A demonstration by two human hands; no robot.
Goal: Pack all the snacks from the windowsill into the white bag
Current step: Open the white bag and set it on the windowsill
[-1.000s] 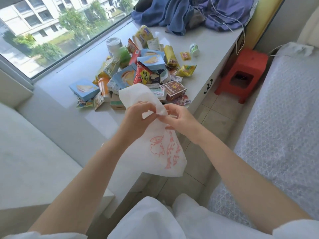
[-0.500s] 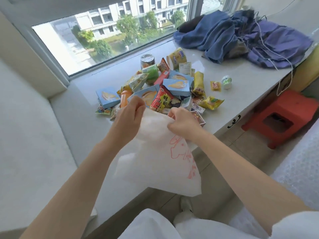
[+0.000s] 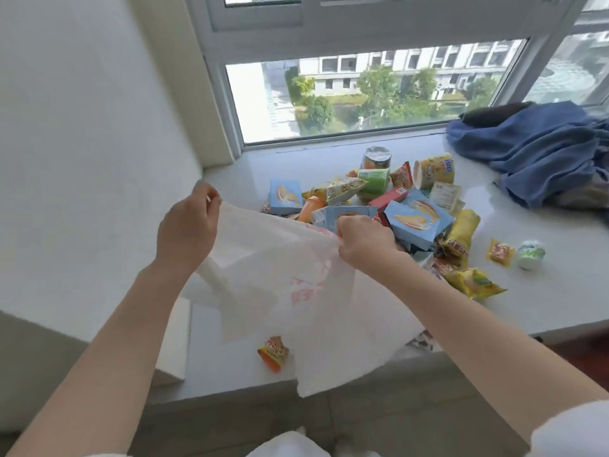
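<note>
Closest in, two bare forearms reach up from the bottom edge over the sill (image 3: 543, 301). A small orange packet (image 3: 273, 352) lies alone near the sill's front edge, just under the hanging bag (image 3: 296, 291). The bag is white with pink print, draped over the sill, its lower corner falling past the front edge. The left hand (image 3: 188, 232) pinches the bag's top edge at the left, fingers curled on it. The right hand (image 3: 364, 240) grips the opposite side of the rim, knuckles up, fist closed on the film. Between them the rim is pulled taut.

Just behind the right hand sits the snack pile (image 3: 395, 206), all on the sill, nothing visibly in the bag. A blue box (image 3: 417, 221) lies right beside the right hand, another blue box (image 3: 285, 196) stands off left. Yellow packets (image 3: 471, 282) trail to the right, then a small yellow sachet (image 3: 500, 252) and a white cup (image 3: 530, 254) apart from the heap. Farther back, a green cup (image 3: 374, 181), a yellow tub (image 3: 433, 169) on its side, a jar (image 3: 377, 156). At far right, blue cloth (image 3: 540, 150) is bunched against the window (image 3: 362, 94).
</note>
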